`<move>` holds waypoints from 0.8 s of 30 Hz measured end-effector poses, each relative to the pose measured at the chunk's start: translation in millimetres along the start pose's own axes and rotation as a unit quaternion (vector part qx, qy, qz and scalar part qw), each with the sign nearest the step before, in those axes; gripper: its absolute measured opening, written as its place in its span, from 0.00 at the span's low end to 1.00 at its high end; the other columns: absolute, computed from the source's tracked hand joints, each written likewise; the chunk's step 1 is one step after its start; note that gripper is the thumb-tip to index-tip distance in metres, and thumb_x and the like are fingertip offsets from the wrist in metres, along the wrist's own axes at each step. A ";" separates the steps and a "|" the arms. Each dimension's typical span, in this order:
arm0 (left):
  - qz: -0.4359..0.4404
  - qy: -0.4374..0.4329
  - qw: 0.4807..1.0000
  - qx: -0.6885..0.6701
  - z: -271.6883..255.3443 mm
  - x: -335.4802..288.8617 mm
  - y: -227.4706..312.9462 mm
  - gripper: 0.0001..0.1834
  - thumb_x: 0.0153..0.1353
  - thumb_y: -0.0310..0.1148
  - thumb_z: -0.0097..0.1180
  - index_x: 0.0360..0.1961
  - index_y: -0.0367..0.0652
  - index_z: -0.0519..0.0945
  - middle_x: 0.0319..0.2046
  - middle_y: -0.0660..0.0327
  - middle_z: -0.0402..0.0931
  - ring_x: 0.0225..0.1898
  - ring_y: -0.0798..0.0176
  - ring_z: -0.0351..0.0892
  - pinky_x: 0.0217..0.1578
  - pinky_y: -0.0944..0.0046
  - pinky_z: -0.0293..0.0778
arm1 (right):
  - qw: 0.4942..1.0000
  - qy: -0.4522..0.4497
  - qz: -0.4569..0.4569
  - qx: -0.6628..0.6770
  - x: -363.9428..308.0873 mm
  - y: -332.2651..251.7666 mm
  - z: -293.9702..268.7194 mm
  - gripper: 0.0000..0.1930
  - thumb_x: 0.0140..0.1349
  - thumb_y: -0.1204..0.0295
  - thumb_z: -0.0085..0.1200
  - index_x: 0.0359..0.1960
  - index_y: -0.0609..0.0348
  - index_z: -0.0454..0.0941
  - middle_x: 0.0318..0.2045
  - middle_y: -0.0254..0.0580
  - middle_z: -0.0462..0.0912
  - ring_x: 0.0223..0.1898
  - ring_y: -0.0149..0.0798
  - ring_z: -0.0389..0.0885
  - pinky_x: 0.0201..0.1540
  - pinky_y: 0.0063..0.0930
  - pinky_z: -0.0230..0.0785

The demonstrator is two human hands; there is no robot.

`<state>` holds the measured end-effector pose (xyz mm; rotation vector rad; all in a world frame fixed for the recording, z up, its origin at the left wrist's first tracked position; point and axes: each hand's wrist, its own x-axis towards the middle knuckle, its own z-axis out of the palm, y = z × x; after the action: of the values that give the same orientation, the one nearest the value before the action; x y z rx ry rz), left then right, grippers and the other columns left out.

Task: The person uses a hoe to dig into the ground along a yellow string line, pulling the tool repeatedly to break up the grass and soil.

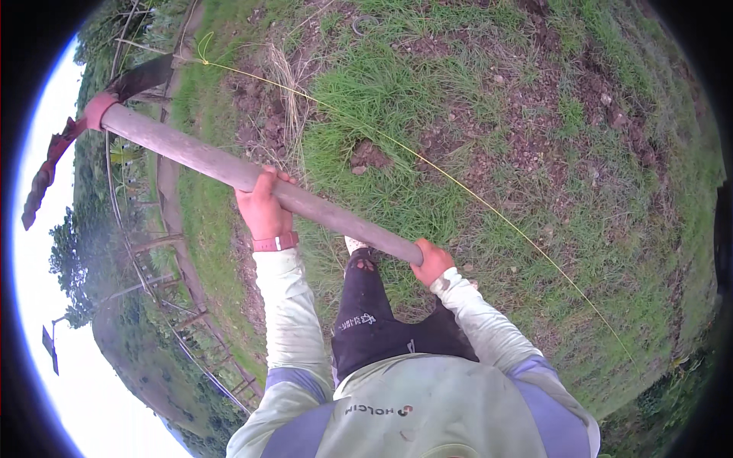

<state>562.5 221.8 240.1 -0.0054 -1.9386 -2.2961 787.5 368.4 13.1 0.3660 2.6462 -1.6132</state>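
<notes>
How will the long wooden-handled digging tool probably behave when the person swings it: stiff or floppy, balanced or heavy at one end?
The digging tool probably stays stiff: its handle is thick and straight. It is likely head-heavy, since the metal blade sits at the far raised end. The left hand and right hand hold it wide apart, which suggests real weight.

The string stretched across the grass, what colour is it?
Yellow-green; the string shows best in the head view, running diagonally over the grass.
</notes>
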 end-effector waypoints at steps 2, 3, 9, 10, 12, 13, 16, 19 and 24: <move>0.085 0.002 0.995 0.044 10.1 40.7 60.9 0.13 0.57 0.20 0.54 0.41 0.35 0.65 0.29 0.53 0.72 0.25 0.57 0.76 0.25 0.53 0.78 | 0.999 -0.022 -0.039 0.001 61.3 -62.4 -18.2 0.17 0.51 0.69 0.61 0.41 0.55 0.69 0.32 0.49 0.80 0.35 0.56 0.80 0.38 0.48 0.73; 0.117 0.009 0.992 0.038 8.1 65.8 82.1 0.12 0.58 0.21 0.54 0.41 0.34 0.66 0.29 0.53 0.72 0.24 0.57 0.76 0.25 0.53 0.78 | 0.997 -0.012 -0.075 0.007 86.9 -88.5 -22.2 0.17 0.51 0.71 0.60 0.41 0.55 0.68 0.33 0.49 0.80 0.37 0.56 0.80 0.39 0.47 0.73; 0.211 0.056 0.974 0.064 -2.5 164.0 95.8 0.08 0.61 0.22 0.51 0.39 0.31 0.68 0.27 0.53 0.72 0.23 0.57 0.76 0.23 0.54 0.79 | 0.993 -0.019 -0.112 0.027 192.8 -125.1 -11.3 0.17 0.51 0.70 0.60 0.41 0.55 0.69 0.32 0.52 0.80 0.35 0.58 0.80 0.38 0.47 0.72; 0.177 0.062 0.982 0.031 0.1 169.0 21.0 0.08 0.61 0.21 0.51 0.40 0.30 0.68 0.27 0.53 0.72 0.23 0.57 0.76 0.22 0.54 0.78 | 0.997 -0.018 -0.074 -0.004 199.4 -74.2 -9.9 0.17 0.51 0.70 0.60 0.41 0.55 0.69 0.31 0.52 0.80 0.35 0.58 0.80 0.38 0.48 0.72; 0.095 0.083 0.992 0.005 -4.5 149.8 -113.9 0.15 0.59 0.23 0.53 0.45 0.30 0.64 0.26 0.52 0.71 0.21 0.58 0.75 0.19 0.55 0.76 | 0.995 -0.061 0.029 -0.069 175.2 10.4 3.6 0.17 0.51 0.70 0.61 0.42 0.54 0.71 0.34 0.51 0.82 0.38 0.58 0.81 0.41 0.48 0.74; 0.025 0.088 0.996 0.007 -7.9 120.8 -190.7 0.21 0.57 0.24 0.54 0.49 0.30 0.60 0.25 0.52 0.71 0.18 0.57 0.73 0.17 0.56 0.74 | 0.986 -0.090 0.108 -0.086 138.5 55.6 13.9 0.16 0.52 0.70 0.60 0.42 0.54 0.72 0.34 0.54 0.82 0.39 0.58 0.81 0.43 0.49 0.74; -0.351 0.123 0.905 0.207 -78.6 29.5 -426.2 0.17 0.56 0.29 0.55 0.45 0.35 0.69 0.24 0.56 0.71 0.17 0.57 0.72 0.16 0.56 0.70 | 0.929 -0.188 0.286 -0.143 -15.9 102.0 86.1 0.23 0.52 0.67 0.59 0.49 0.61 0.69 0.38 0.59 0.82 0.42 0.59 0.82 0.48 0.49 0.74; -0.441 0.048 0.886 0.134 -50.2 27.3 -430.3 0.16 0.57 0.31 0.55 0.45 0.35 0.70 0.24 0.58 0.70 0.17 0.58 0.71 0.18 0.56 0.72 | 0.893 -0.220 0.364 -0.151 -17.2 42.9 43.5 0.23 0.53 0.65 0.58 0.47 0.64 0.65 0.34 0.64 0.81 0.38 0.63 0.82 0.43 0.52 0.75; -0.524 -0.064 0.849 0.039 -72.2 104.2 -370.1 0.07 0.60 0.29 0.54 0.35 0.37 0.75 0.24 0.60 0.70 0.23 0.60 0.73 0.23 0.56 0.75 | 0.897 -0.298 0.309 -0.106 32.0 -73.5 2.6 0.22 0.54 0.65 0.57 0.42 0.68 0.61 0.28 0.66 0.80 0.32 0.64 0.82 0.38 0.52 0.76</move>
<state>426.1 200.4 -125.9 1.2308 -2.4677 -2.7943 740.7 340.0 71.7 0.5286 1.9333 -1.0097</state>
